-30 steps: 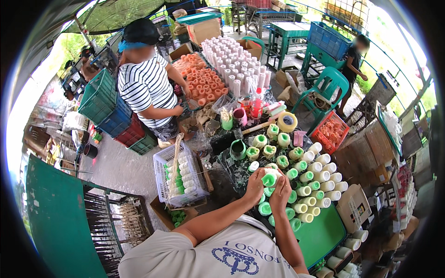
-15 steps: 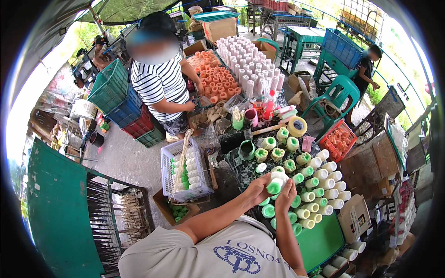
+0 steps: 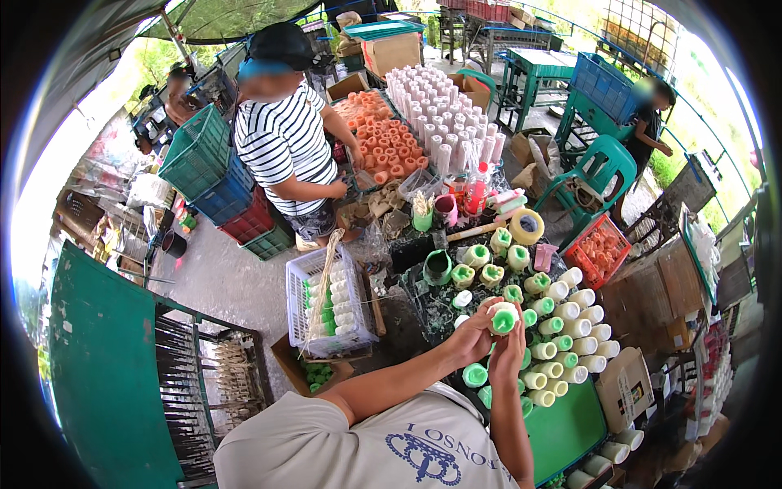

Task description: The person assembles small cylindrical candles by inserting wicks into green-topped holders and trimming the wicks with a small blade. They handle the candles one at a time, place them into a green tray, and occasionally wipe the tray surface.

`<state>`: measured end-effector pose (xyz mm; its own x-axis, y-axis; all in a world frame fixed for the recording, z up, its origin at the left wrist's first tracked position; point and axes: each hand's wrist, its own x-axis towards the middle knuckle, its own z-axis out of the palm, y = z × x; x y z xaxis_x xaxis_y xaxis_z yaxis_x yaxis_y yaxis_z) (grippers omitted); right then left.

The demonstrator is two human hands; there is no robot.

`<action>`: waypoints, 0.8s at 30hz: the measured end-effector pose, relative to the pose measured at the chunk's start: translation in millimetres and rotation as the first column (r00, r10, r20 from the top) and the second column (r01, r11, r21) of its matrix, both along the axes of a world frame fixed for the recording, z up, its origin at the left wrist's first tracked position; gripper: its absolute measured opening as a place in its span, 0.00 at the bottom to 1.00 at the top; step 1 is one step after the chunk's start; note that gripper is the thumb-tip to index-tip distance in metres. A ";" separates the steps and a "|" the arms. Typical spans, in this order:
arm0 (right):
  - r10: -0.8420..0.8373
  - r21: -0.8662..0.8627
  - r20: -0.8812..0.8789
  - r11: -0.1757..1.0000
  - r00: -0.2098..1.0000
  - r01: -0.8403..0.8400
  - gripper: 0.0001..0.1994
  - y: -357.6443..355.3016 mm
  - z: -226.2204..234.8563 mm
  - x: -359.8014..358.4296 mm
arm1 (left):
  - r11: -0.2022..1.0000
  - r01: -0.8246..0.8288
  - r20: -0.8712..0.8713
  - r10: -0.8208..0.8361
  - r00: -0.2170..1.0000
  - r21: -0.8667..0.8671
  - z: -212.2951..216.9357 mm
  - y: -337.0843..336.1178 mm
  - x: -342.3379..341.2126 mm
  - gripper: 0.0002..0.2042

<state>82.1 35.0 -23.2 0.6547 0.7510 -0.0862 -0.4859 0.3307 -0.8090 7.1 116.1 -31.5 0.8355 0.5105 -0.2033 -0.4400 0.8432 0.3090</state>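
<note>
Both hands hold a short white candle (image 3: 503, 321) with a green top, just above the crowded table. My left hand (image 3: 471, 339) wraps its left side. My right hand (image 3: 511, 350) closes round the right side, so much of the candle's body is hidden. The green end faces up toward me. Rows of cream and green candles (image 3: 577, 327) stand to the right of my hands. Beyond them are several candles with uneven, petal-like rims (image 3: 491, 275). A dark green pitcher (image 3: 437, 266) stands at the far left of this group.
A white plastic basket (image 3: 358, 314) with white and green pieces stands on my left. A roll of tape (image 3: 527, 226) and a red bottle (image 3: 476, 196) lie farther back. Across the table, a person in a striped shirt (image 3: 281, 138) works beside orange pieces (image 3: 383, 143). A green tray (image 3: 570, 420) lies close on my right.
My hands have shifted slightly right and tilted the candle, so its green end now points up toward me instead of down and left.
</note>
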 end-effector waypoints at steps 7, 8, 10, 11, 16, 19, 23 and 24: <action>-0.084 -0.309 0.572 0.899 0.816 0.309 0.22 -1.0 10.1 10.1 | 0.987 0.014 -0.197 0.018 0.980 0.160 7.6 3.0 8.7 0.23; -0.089 -0.287 0.527 0.917 0.845 0.276 0.20 -1.1 10.5 11.9 | 0.990 0.009 -0.190 0.018 0.982 0.143 6.5 6.3 10.8 0.23; -0.123 -0.207 0.682 0.913 0.720 0.352 0.18 1.2 18.1 11.2 | 0.995 0.095 0.049 -0.095 0.994 0.000 9.0 10.5 5.0 0.22; -0.141 -0.182 0.691 0.916 0.709 0.359 0.19 1.0 17.4 10.2 | 0.987 0.151 0.172 -0.141 0.975 -0.045 14.0 10.6 5.2 0.22; -0.238 -0.077 0.672 0.919 0.701 0.386 0.21 -6.9 46.3 2.8 | 0.920 0.278 0.325 -0.182 0.928 -0.276 44.0 6.3 6.6 0.22; -0.199 -0.113 0.732 0.907 0.651 0.405 0.22 -14.7 63.5 1.1 | 0.921 0.324 0.388 -0.223 0.894 -0.217 42.3 5.5 5.8 0.23; -0.190 -0.143 0.779 0.875 0.597 0.464 0.22 -19.1 79.0 0.6 | 0.932 0.347 0.395 -0.282 0.874 -0.104 52.4 2.5 10.5 0.26; -0.232 -0.126 0.739 0.874 0.632 0.469 0.22 -17.7 79.4 0.7 | 0.935 0.344 0.377 -0.290 0.880 -0.085 53.7 1.8 11.8 0.27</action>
<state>82.7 17.2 56.1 0.8192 0.4676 0.3321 0.3469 0.0571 -0.9362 18.9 118.0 22.3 0.9775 0.1936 0.0841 -0.1979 0.9791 0.0473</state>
